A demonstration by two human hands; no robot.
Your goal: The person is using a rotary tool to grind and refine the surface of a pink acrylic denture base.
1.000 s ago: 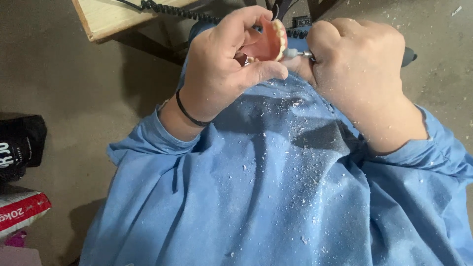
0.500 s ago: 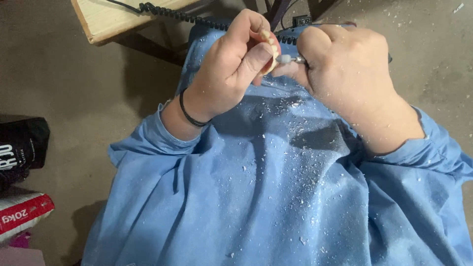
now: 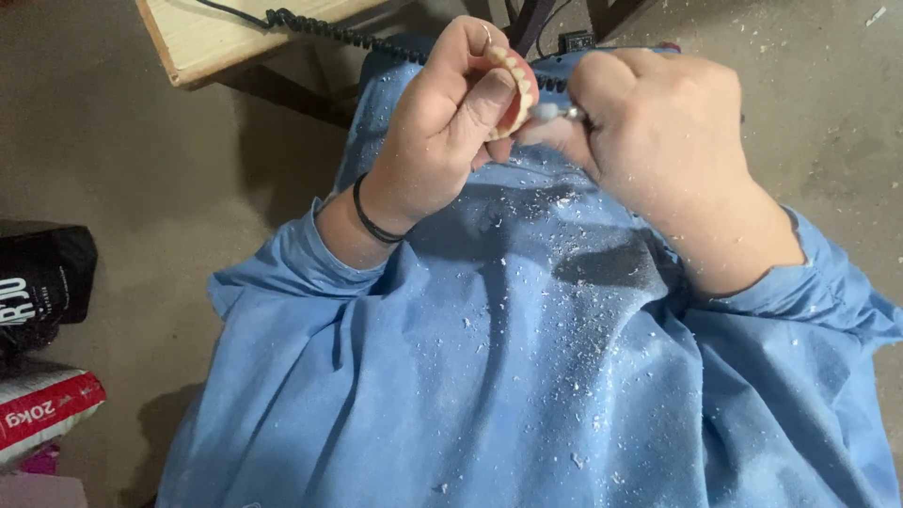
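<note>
My left hand (image 3: 442,132) grips a pink denture with a row of pale teeth (image 3: 515,87), held edge-on above my lap. A black band circles that wrist. My right hand (image 3: 658,141) is closed around a handheld grinding tool; only its small metal tip (image 3: 555,112) shows, touching the denture's side. Most of the tool is hidden inside my fist. A blue gown (image 3: 527,376) covers my lap and arms and is speckled with white shavings.
A wooden bench corner (image 3: 216,42) with a black coiled cord (image 3: 320,26) sits at the top left. A black bag (image 3: 42,282) and a red-and-white sack (image 3: 42,409) lie on the concrete floor (image 3: 141,188) at left.
My left hand has turned the denture from showing its pink inner face to edge-on, with the teeth row up. Both hands stay close together at the top.
</note>
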